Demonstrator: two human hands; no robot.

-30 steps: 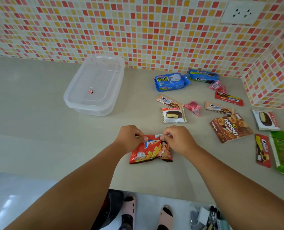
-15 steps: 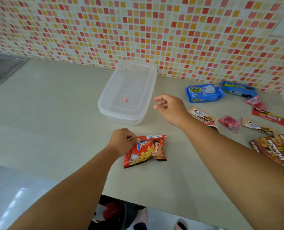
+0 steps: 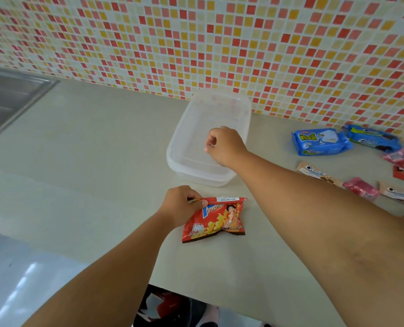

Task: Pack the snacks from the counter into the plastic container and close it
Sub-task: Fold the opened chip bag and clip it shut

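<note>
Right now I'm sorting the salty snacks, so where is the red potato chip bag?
The red potato chip bag lies on the counter near its front edge, just in front of the plastic container, its top-left corner pinched by the left hand.

Tiled kitchen corner, daylit.
Pale counter [image 3: 83, 147] under red, orange, yellow mosaic wall [image 3: 196, 43]; steel sink [image 3: 9, 100] at counter's far left.

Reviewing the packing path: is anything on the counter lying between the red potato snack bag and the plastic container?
Nothing visible does. The red snack bag, pinched at its top corner by the left hand, lies just in front of the plastic container with bare counter between them. The right hand reaches over the container.
</note>
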